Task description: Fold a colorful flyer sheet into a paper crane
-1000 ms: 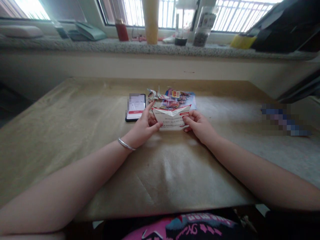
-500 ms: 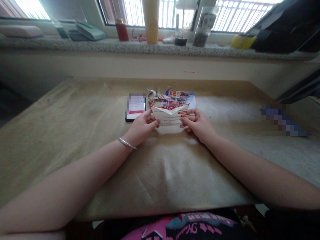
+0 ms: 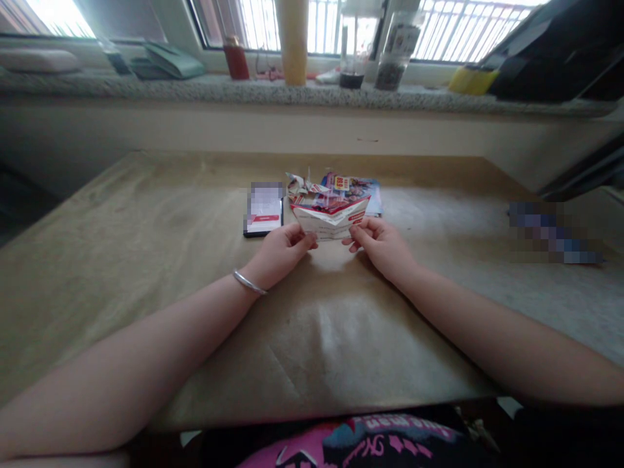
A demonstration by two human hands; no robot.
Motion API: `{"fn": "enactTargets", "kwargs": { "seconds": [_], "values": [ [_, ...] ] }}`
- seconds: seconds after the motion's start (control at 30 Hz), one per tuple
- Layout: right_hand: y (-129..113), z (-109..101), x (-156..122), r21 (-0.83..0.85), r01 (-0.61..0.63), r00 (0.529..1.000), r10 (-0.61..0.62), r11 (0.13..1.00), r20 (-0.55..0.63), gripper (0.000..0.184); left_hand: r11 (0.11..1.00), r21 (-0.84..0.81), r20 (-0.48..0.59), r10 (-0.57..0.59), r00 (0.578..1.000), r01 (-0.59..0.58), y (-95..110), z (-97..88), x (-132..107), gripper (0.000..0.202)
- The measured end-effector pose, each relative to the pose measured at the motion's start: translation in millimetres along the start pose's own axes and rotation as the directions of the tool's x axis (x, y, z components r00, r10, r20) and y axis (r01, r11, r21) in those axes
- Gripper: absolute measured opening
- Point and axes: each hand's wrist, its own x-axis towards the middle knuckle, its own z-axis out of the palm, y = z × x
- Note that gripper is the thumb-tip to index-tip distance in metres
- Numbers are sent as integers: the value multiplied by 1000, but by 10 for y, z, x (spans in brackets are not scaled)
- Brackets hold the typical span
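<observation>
Between my two hands is a folded sheet of printed paper [image 3: 327, 223], white with red edges and red printed marks. Its upper edge dips in a V at the middle. My left hand [image 3: 287, 247] pinches its lower left corner, thumb in front. On the other side my right hand [image 3: 375, 240] grips the lower right part between thumb and fingers. Just behind the paper lie a folded paper piece with pointed ends [image 3: 299, 185] and a colourful printed leaflet [image 3: 358, 187] with a yellow label. A phone [image 3: 266, 211] with a lit screen rests left of the paper.
The table [image 3: 195, 312] has a wrinkled tan cover. A blurred bluish flat item [image 3: 550, 234] lies at its right side. Behind, a granite windowsill [image 3: 195, 91] carries a red jar [image 3: 236, 60], a tall yellow cylinder [image 3: 294, 45], clear containers [image 3: 392, 55] and a dark bag [image 3: 546, 58].
The paper's lower part has tilted away and shows less height. Both hands have shifted slightly toward each other at its lower corners.
</observation>
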Motion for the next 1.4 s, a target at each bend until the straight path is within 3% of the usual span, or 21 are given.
{"fn": "enactTargets", "kwargs": {
  "seconds": [0.4,0.53,0.73,0.87,1.1,1.3,1.4],
  "values": [
    [38,2,0,-103,68,994,-59,992,87,25,995,-83,13,55,998,-54,-52,2,25,42],
    [48,17,-20,-170,110,992,-98,979,76,25,997,-9,9,76,997,-75,-20,24,10,34],
    [46,32,-49,-291,173,984,-149,941,103,20,973,120,68,191,979,-198,33,42,-29,19],
    [29,54,-56,-194,145,984,-122,970,128,24,973,107,64,200,978,-206,16,44,-34,21],
    [-16,73,-65,-149,109,987,-89,983,136,25,975,-153,46,168,985,-159,-27,67,-26,35],
    [1,62,-61,-94,90,981,-72,991,180,25,975,-183,16,133,991,-128,27,87,-21,32],
    [21,63,-51,-35,59,988,-54,998,146,26,979,-163,29,132,991,-126,41,92,-18,27]
  ]
}}
